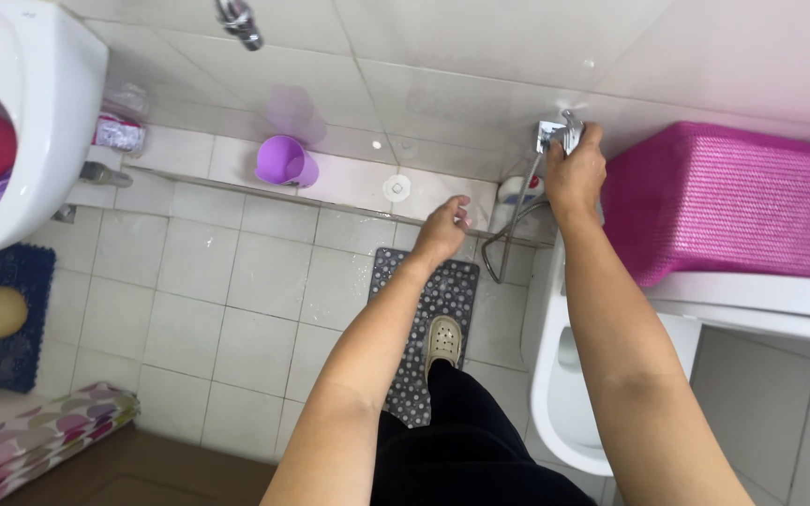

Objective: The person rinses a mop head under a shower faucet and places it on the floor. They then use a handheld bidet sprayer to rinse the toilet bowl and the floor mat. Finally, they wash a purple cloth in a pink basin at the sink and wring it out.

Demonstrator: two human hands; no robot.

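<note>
The right hand (574,169) is closed around the far-right wall valve (555,133): rigid metal, probably wet and slippery, best held by its handle; the left hand (442,230) hangs loosely open and empty, near the limp hose (508,230).

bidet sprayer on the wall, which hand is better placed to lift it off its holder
Right. The right hand already grips the bidet sprayer at its wall holder, while the left hand hangs open in mid-air over the floor mat, touching nothing.

Pink basket (733,201) crowds wall valve (555,134) (floor left open)
</note>
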